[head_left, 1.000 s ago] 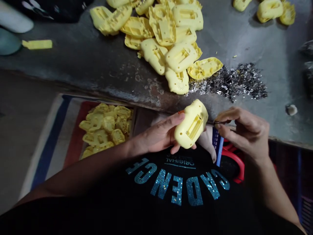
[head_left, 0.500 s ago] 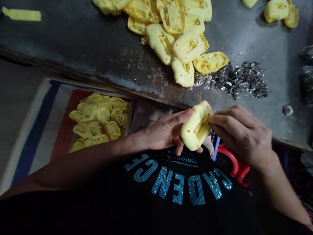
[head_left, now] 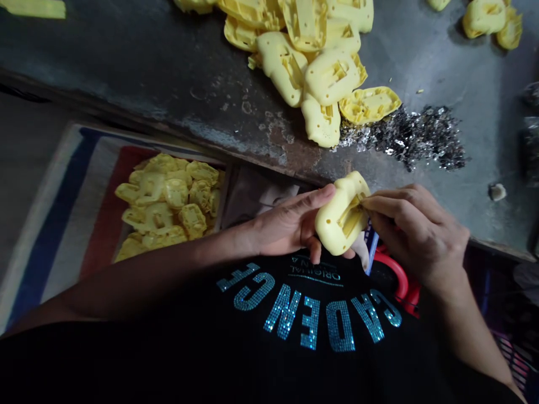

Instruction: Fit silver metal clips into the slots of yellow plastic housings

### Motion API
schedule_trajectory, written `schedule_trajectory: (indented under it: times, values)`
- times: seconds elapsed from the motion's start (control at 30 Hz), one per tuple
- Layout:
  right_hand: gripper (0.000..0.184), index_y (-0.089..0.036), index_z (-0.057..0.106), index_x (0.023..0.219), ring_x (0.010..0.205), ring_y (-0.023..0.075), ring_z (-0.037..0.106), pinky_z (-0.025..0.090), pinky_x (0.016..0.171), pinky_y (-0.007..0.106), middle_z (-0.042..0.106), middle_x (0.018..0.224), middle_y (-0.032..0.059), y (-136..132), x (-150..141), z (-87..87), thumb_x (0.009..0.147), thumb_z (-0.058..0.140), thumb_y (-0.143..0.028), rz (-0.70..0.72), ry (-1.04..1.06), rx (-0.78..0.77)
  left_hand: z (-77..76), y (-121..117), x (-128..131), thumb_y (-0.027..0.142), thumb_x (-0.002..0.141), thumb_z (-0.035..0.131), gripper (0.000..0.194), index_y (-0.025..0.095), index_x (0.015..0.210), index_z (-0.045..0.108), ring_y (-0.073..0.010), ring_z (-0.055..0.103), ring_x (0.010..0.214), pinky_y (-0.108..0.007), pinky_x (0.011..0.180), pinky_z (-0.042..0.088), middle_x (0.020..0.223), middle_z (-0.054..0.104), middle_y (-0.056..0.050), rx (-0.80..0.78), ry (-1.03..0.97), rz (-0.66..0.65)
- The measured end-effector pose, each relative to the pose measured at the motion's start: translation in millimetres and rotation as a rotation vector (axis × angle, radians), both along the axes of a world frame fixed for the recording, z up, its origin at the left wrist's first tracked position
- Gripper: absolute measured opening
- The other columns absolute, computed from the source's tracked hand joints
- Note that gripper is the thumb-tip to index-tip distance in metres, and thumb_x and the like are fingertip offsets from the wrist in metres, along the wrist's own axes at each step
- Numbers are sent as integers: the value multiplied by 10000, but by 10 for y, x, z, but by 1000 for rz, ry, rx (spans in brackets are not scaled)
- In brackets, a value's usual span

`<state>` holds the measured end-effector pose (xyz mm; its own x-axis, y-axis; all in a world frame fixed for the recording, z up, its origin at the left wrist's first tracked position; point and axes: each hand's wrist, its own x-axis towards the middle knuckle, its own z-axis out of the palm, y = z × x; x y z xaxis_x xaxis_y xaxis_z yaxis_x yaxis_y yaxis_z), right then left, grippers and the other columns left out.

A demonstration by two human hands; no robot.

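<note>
My left hand [head_left: 286, 224] is wrapped round the edge of a pale yellow plastic shell [head_left: 330, 227], thumb on top and fingers underneath. The shell is tilted, with its rectangular battery slot facing up and toward the right. At the slot's upper end, the thumb and fingertips of my right hand [head_left: 421, 230] are pinched together, touching the opening. The small metal piece between them is mostly hidden by the fingers. Beyond my hands, a heap of small shiny metal pieces [head_left: 421, 137] lies on the table, beside a pile of similar yellow shells [head_left: 330, 78].
The dark worktable [head_left: 138, 73] has a worn front edge just ahead of my hands. Below it at left, more yellow shells [head_left: 154, 216] fill a container by a striped sheet [head_left: 63, 224]. A few shells [head_left: 484, 19] lie at the far right, and a small whitish lump [head_left: 497, 192] sits nearer.
My right hand has moved left, bringing the small metal piece from beside the shell to its slot. The shell has tilted slightly in my left hand. The camera view has shifted.
</note>
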<state>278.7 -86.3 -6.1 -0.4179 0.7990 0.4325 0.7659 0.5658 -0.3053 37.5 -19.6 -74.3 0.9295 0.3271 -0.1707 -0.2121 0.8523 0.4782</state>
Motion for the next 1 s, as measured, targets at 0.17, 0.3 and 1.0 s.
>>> schedule_trajectory:
  times: [0.17, 0.3, 1.0]
  values:
    - [430, -358, 740, 1375, 915, 238, 816, 659, 795, 418, 876, 1158, 35, -55, -45, -42, 1052, 743, -75, -59, 96, 15, 9, -3, -6, 703, 1022, 782, 907, 175, 1704, 501, -299, 894, 843, -212, 458, 604, 1194, 864, -170, 16, -8, 6]
    - [431, -361, 778, 1337, 921, 248, 810, 646, 808, 425, 875, 1174, 42, -122, -44, -86, 1029, 760, -60, -161, 116, 74, 34, -9, -13, 713, 1032, 765, 928, 157, 1721, 487, -293, 895, 866, -205, 467, 599, 1295, 851, -214, 22, -12, 15]
    - [501, -373, 776, 1499, 942, 253, 804, 580, 773, 416, 885, 1236, 48, -205, 4, -318, 1055, 777, -142, -151, 42, 235, 50, -92, 2, 755, 984, 820, 852, 181, 1571, 592, -301, 899, 835, -216, 447, 615, 1060, 851, -97, 71, -1, 59]
